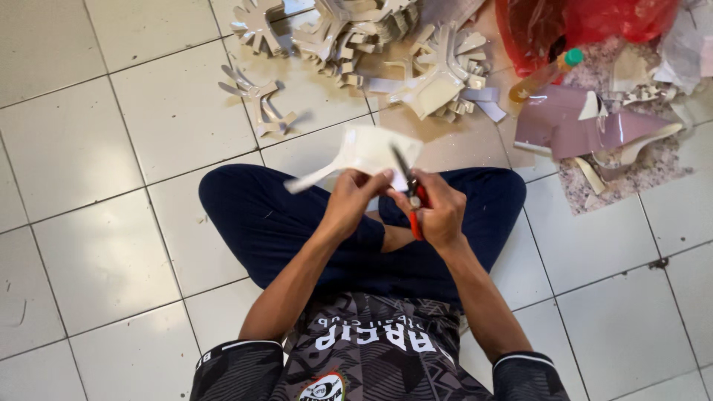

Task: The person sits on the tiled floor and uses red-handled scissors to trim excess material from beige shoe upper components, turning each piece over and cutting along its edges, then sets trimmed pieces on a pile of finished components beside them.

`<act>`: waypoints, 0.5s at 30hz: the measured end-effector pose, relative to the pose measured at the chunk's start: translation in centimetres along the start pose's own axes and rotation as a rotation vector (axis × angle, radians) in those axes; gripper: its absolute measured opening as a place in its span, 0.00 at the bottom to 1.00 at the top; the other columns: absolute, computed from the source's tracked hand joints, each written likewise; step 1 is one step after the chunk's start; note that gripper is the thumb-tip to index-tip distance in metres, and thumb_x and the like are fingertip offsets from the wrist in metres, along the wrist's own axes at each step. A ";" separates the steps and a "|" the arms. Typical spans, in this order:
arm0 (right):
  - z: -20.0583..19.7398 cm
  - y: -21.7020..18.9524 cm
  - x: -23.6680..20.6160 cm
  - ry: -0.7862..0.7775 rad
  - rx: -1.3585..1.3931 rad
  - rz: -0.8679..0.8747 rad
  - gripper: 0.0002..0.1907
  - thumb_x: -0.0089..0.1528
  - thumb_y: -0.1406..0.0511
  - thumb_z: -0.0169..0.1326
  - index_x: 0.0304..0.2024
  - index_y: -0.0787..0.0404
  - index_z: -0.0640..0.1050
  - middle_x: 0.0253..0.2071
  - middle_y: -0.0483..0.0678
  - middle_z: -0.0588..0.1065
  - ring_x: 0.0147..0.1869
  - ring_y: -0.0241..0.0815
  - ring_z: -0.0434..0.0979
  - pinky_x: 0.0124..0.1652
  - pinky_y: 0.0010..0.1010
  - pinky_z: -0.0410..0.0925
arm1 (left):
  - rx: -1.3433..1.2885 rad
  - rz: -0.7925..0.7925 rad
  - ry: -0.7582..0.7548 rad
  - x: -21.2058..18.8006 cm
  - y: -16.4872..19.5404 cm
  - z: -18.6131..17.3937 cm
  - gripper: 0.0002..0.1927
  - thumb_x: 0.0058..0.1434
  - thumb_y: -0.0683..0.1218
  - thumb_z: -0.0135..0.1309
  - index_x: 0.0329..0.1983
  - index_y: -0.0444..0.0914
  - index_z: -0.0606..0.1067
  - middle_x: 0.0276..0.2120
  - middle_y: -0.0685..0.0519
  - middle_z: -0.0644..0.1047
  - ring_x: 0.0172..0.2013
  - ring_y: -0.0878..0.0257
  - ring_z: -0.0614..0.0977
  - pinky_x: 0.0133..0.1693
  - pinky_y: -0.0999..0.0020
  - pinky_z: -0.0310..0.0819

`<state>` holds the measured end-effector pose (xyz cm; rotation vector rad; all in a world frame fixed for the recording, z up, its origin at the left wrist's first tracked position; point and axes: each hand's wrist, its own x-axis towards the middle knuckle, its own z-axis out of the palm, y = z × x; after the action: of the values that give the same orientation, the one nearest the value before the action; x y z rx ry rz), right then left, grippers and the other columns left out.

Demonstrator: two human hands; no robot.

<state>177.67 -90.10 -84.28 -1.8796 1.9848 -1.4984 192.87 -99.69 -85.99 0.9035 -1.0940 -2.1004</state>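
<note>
The person sits cross-legged on a white tiled floor (96, 245). The left hand (353, 197) pinches one white sheet piece (368, 152) at its lower edge and holds it above the knees. The right hand (442, 212) is closed around one pair of scissors with red handles (413, 200), whose blades lie on the sheet. Ahead lie at least three piles of cut white shapes (438, 78); the exact number is hard to tell. One orange bottle with a green cap (546, 74) lies beside a red plastic bag (587, 22), which the top edge cuts off. One mauve sheet (572, 122) lies near it.
</note>
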 end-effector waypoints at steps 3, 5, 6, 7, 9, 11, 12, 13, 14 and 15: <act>0.7 0.1 -1.4 0.004 0.366 0.363 0.32 0.56 0.64 0.72 0.58 0.68 0.75 0.34 0.45 0.74 0.36 0.29 0.72 0.36 0.22 0.67 | -0.135 0.141 0.106 1.7 0.3 -1.3 0.13 0.67 0.45 0.59 0.44 0.28 0.79 0.37 0.48 0.82 0.37 0.63 0.83 0.45 0.65 0.83; 1.0 0.2 -2.5 -0.053 0.573 0.538 0.31 0.58 0.66 0.71 0.61 0.68 0.74 0.35 0.44 0.74 0.37 0.28 0.72 0.38 0.20 0.67 | -0.201 0.207 0.131 2.0 1.2 -2.3 0.11 0.66 0.44 0.59 0.44 0.30 0.79 0.37 0.49 0.82 0.37 0.64 0.84 0.47 0.64 0.83; 1.2 0.3 -2.9 -0.092 0.617 0.580 0.30 0.59 0.66 0.70 0.61 0.68 0.74 0.35 0.44 0.75 0.38 0.28 0.72 0.38 0.19 0.67 | -0.224 0.217 0.127 2.1 1.7 -2.6 0.10 0.66 0.43 0.60 0.45 0.30 0.79 0.37 0.50 0.82 0.38 0.64 0.84 0.47 0.64 0.83; 1.3 0.4 -3.2 -0.129 0.661 0.621 0.29 0.59 0.66 0.69 0.60 0.68 0.75 0.36 0.44 0.76 0.38 0.28 0.73 0.39 0.19 0.68 | -0.246 0.228 0.120 2.0 2.2 -2.9 0.10 0.66 0.42 0.60 0.45 0.30 0.79 0.38 0.50 0.82 0.39 0.64 0.84 0.48 0.64 0.83; 1.4 0.4 -3.6 -0.197 0.740 0.547 0.28 0.59 0.65 0.69 0.57 0.70 0.74 0.40 0.47 0.77 0.43 0.31 0.77 0.44 0.21 0.70 | -0.240 0.232 0.124 1.7 3.1 -3.2 0.09 0.66 0.41 0.62 0.46 0.31 0.79 0.37 0.51 0.81 0.39 0.64 0.83 0.48 0.64 0.83; 1.2 0.3 -3.7 -0.281 0.807 0.572 0.25 0.61 0.61 0.65 0.54 0.71 0.74 0.40 0.48 0.79 0.41 0.31 0.77 0.41 0.21 0.70 | -0.245 0.241 0.130 1.3 3.6 -3.2 0.09 0.65 0.40 0.63 0.46 0.32 0.78 0.37 0.52 0.81 0.39 0.65 0.83 0.47 0.64 0.83; 0.7 0.0 -3.9 -0.329 0.838 0.637 0.24 0.63 0.57 0.60 0.53 0.70 0.75 0.39 0.47 0.80 0.35 0.29 0.75 0.35 0.19 0.69 | -0.251 0.246 0.134 1.1 3.7 -3.1 0.09 0.65 0.40 0.63 0.46 0.33 0.78 0.37 0.52 0.81 0.39 0.65 0.84 0.47 0.65 0.82; 0.5 -0.2 -4.0 -0.376 0.868 0.701 0.24 0.65 0.54 0.56 0.51 0.69 0.76 0.37 0.47 0.81 0.30 0.28 0.74 0.30 0.18 0.68 | -0.255 0.251 0.137 0.9 3.8 -3.0 0.09 0.64 0.40 0.63 0.46 0.34 0.78 0.38 0.52 0.82 0.39 0.64 0.84 0.46 0.65 0.82; 0.4 -0.3 -3.9 -0.403 0.903 0.662 0.25 0.66 0.52 0.55 0.50 0.70 0.76 0.36 0.47 0.79 0.30 0.28 0.74 0.29 0.19 0.67 | -0.264 0.256 0.144 0.8 3.7 -2.9 0.10 0.64 0.39 0.63 0.47 0.34 0.77 0.39 0.52 0.82 0.39 0.65 0.84 0.45 0.65 0.82; 0.3 -0.4 -3.9 -0.431 0.938 0.623 0.26 0.67 0.51 0.54 0.49 0.71 0.77 0.34 0.47 0.78 0.29 0.29 0.74 0.29 0.19 0.67 | -0.272 0.262 0.151 0.7 3.7 -2.8 0.10 0.64 0.39 0.63 0.47 0.34 0.77 0.39 0.52 0.82 0.40 0.65 0.84 0.45 0.65 0.82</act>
<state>179.21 -87.18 -86.33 -0.9537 1.1540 -1.3068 195.36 -103.27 -84.26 0.7311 -0.7799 -1.8748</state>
